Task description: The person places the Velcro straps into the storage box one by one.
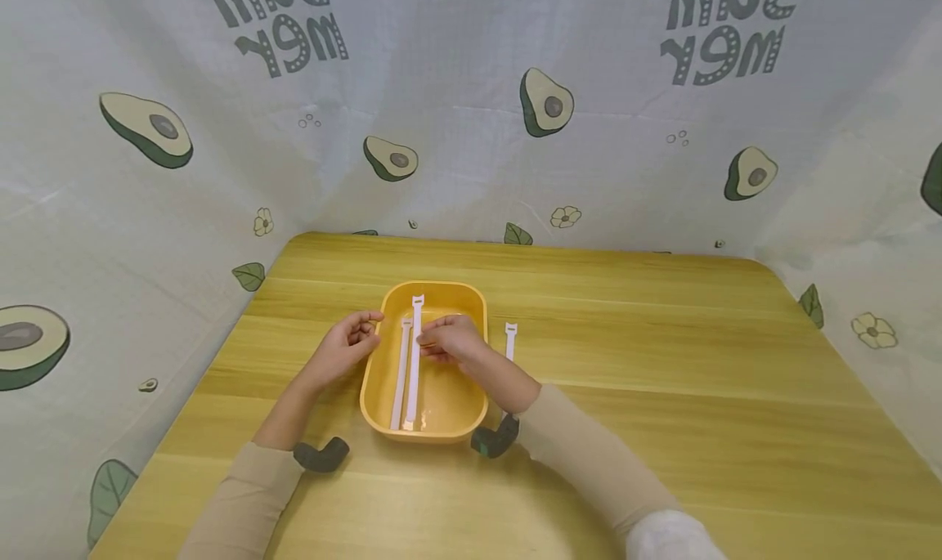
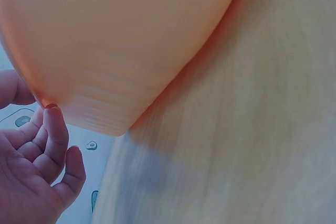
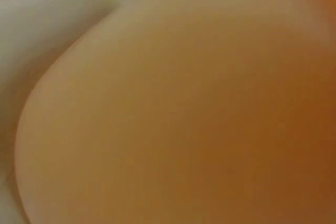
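Observation:
A yellow rectangular tub with rounded corners stands on the table. My right hand reaches over it and pinches a white cable tie with a slotted head between thumb and fingers. Another white cable tie lies lengthwise in the tub, just left of the held one. At the tub's left rim, my left hand has its fingers bent, with fingertips holding the edge. The left wrist view shows the left hand from the palm side, against the tub's outer wall. The tub's wall fills the right wrist view, and the right hand is hidden there.
A third white cable tie lies on the table right of the tub, partly hidden by my right forearm. The wood-grain table extends to the right. A hanging cloth printed with avocados encloses the table behind and at the sides.

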A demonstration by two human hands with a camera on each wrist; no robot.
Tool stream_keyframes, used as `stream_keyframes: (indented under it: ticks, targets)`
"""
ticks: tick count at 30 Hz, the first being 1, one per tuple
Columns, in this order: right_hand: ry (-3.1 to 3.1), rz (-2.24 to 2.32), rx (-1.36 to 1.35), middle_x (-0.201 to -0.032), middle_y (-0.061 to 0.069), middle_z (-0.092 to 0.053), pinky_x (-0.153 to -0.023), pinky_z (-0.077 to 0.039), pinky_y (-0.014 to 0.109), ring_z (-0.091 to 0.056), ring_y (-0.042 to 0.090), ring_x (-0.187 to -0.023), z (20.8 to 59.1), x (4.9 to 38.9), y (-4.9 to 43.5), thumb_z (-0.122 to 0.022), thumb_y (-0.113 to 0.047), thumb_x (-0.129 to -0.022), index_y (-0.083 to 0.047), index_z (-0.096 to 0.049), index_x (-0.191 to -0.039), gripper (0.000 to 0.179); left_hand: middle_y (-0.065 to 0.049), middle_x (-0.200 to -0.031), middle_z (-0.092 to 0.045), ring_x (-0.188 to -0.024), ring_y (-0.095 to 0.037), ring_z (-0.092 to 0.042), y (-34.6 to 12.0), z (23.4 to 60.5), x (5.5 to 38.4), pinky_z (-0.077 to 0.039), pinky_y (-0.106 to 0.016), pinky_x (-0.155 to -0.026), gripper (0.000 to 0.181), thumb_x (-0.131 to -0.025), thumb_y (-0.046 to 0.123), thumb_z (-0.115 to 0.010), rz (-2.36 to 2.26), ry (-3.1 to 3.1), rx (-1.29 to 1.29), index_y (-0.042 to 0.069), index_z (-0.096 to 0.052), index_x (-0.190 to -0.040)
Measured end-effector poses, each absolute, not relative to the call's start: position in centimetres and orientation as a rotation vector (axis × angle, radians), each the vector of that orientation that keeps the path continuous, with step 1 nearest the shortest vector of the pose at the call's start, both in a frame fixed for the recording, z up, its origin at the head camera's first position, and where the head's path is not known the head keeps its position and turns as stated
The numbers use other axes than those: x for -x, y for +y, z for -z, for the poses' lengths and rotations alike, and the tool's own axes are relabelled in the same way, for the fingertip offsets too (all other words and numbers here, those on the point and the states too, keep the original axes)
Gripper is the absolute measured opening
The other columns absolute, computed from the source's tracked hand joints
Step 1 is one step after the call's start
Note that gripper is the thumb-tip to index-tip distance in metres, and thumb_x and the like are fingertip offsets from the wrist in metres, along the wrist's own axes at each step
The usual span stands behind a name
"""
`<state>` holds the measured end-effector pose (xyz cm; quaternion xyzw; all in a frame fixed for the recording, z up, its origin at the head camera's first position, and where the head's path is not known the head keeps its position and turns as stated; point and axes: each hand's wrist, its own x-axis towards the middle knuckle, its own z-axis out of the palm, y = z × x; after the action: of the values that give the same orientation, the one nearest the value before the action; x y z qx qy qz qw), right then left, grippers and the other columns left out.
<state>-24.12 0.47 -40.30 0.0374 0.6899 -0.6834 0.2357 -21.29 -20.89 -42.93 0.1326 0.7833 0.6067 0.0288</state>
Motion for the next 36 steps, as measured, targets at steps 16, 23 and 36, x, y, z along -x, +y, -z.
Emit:
stream_keyframes:
  ticks: [16,23,36]
  targets:
    - [2.03,1.773,-0.161,-0.068,0.008,-0.064,-0.049,-0.051,0.021,-0.059,0.011,-0.051,41.1,24.3,0.0,-0.067,0.007,-0.083,0.006,-0.063,-0.094,0.012,-0.012,-0.095,-0.049,-0.077,-0.012,-0.046,-20.7,42.7,21.1,-0.04,-0.019,-0.065,0.039,-0.096,0.0,-0.055,-1.877,2.415,-0.417,-0.016,-0.044,-0.13]
    - [2.114,1.703,-0.186,-0.058,0.006,-0.059,-0.043,-0.046,0.018,-0.056,0.01,-0.046,41.3,24.3,-0.2,-0.067,0.009,-0.082,0.002,-0.062,-0.082,0.008,-0.011,-0.096,-0.049,-0.077,-0.011,-0.046,-20.7,42.6,21.1,-0.04,-0.018,-0.065,0.038,-0.096,0.0,-0.055,-1.873,2.423,-0.408,-0.015,-0.045,-0.13]
    - [2.338,1.459,-0.149,-0.053,0.008,-0.061,-0.04,-0.045,0.019,-0.055,0.011,-0.042,41.3,24.0,-0.7,-0.069,0.008,-0.079,0.001,-0.063,-0.072,0.012,-0.013,-0.095,-0.049,-0.077,-0.013,-0.047,-20.8,42.8,21.1,-0.041,-0.019,-0.065,0.038,-0.096,-0.001,-0.054,-1.865,2.429,-0.411,-0.015,-0.045,-0.129]
